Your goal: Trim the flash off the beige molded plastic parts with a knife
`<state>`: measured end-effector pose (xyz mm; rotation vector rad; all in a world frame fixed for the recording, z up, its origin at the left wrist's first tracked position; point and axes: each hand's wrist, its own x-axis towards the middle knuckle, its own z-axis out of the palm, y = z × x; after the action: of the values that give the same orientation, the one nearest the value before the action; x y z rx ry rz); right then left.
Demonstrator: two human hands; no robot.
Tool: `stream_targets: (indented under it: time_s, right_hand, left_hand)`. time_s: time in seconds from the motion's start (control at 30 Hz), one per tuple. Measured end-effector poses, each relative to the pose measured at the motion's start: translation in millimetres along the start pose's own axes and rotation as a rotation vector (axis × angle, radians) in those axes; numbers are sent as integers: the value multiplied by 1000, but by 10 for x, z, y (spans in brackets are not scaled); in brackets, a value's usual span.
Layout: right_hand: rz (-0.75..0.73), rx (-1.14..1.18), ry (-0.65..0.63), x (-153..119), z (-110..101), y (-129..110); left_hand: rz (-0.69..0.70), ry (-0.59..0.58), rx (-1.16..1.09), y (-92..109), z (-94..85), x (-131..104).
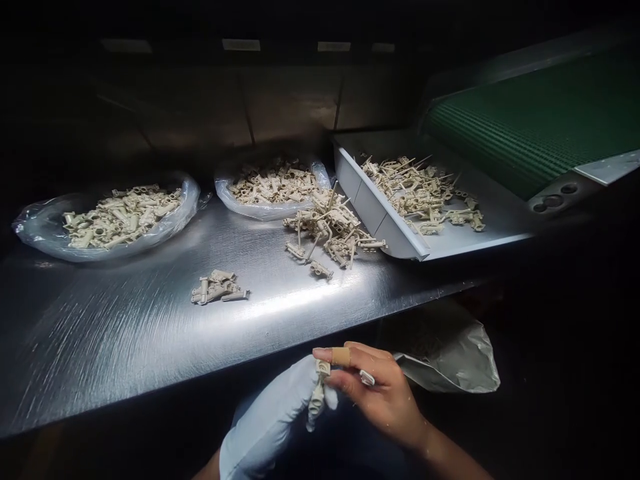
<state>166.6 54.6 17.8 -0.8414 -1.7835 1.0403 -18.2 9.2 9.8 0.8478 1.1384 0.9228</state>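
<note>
In front of the table's near edge, my left hand [280,407], in a white glove, is closed around a beige moulded plastic part [316,400]. My right hand [380,387] is bare, with a tan bandage [341,357] round one finger. Its fingertips pinch the top end of the same part. A small pale piece [367,378] shows between the right hand's fingers; its kind is unclear. A little pile of beige parts [220,287] lies on the metal table [200,340], and a bigger heap with thin sprues [335,230] lies farther right.
Two clear plastic bags [35,227] [260,212] of beige parts stand at the back. A grey chute tray [383,207] holds more parts with sprues, below a green conveyor belt [540,120]. Under the table edge on the right hangs an open pale bag [465,353].
</note>
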Motion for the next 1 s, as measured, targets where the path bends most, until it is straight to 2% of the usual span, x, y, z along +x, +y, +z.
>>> stream_targets:
  time_s: [0.1, 0.23, 0.3, 0.4, 0.5, 0.6, 0.7, 1.0]
  right_hand:
    - [-37, -95, 66, -22, -47, 8]
    - [68, -212, 119, -89, -91, 34]
    - [83, -278, 123, -112, -85, 44]
    - [4, -339, 99, -108, -45, 42]
    - [-79, -362, 75, -81, -7, 18]
    - [-130, -378, 39, -65, 7, -7]
    - [-163, -400, 35, -66, 20, -1]
    - [-175, -452, 45, -96, 69, 13]
  left_hand:
    - [34, -29, 50, 56, 8, 30]
    - [96, -4, 170, 111, 67, 63]
    - [83, 47, 201, 115, 98, 67]
    - [48, 172, 164, 76, 126, 54]
    - [122, 264, 166, 12, 120, 22]
    - [272, 254, 212, -26, 109, -10]
    - [358, 224, 231, -26, 122, -25]
    - [350, 187, 269, 5, 116, -20]
